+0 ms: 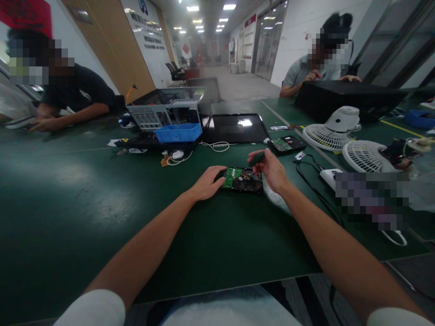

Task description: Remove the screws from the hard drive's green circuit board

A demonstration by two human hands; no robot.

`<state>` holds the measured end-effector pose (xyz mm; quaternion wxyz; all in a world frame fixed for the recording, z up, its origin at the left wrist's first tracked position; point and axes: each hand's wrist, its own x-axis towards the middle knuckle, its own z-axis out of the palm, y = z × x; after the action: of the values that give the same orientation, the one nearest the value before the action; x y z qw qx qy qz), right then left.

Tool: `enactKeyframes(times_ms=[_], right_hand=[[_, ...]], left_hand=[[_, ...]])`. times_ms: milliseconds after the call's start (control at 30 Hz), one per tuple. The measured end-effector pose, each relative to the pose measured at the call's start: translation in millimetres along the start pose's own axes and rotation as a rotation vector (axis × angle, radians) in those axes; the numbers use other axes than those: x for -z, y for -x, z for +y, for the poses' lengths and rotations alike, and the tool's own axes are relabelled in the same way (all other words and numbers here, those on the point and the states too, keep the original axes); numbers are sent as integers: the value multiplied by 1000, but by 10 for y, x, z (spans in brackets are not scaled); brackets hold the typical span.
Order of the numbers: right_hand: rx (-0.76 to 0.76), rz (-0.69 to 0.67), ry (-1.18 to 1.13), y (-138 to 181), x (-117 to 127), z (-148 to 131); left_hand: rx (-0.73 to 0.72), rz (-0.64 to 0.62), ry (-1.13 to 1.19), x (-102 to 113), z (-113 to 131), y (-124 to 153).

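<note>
In the middle of the table lies an opened black device (pixel 248 184) with a green circuit board (pixel 234 175) over its left part and thin wires near its centre. My left hand (pixel 208 183) grips the left end of this device, thumb on the near side and fingers at the far edge. Held in my right hand (pixel 273 172) is a screwdriver with a dark green handle (pixel 257 158), tilted down towards the device; its tip is too small to make out. Under my right wrist lies a clear plastic bag (pixel 277 197).
Beyond my hands stand a blue tray (pixel 178 133), an open computer case (pixel 163 115), a black panel (pixel 237 128) and another device with a green board (pixel 287 144). White fan parts (pixel 328 136) and a power strip (pixel 329 176) with cables lie right. Two people sit across the table.
</note>
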<state>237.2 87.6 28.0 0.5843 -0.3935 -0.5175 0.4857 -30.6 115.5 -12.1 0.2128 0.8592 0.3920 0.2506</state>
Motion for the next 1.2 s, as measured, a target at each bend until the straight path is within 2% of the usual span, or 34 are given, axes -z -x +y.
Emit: enactKeyframes(times_ms=[133, 333, 467, 667, 1033, 1200], right_hand=[[19, -29, 62, 10, 22, -18], [82, -1, 155, 30, -5, -51], [112, -1, 130, 48, -31, -41], [7, -96, -20, 94, -74, -74], [-15, -147, -20, 84, -90, -62], [-2, -164, -98, 76, -80, -31]], left_hand=[[-1, 64, -24, -26, -69, -22], [42, 133, -53, -56, -138, -62], [37, 114, -57, -42, -108, -55], [19, 100, -53, -13, -23, -19], [23, 87, -61, -11, -23, -14], [10, 103, -61, -22, -24, -13]])
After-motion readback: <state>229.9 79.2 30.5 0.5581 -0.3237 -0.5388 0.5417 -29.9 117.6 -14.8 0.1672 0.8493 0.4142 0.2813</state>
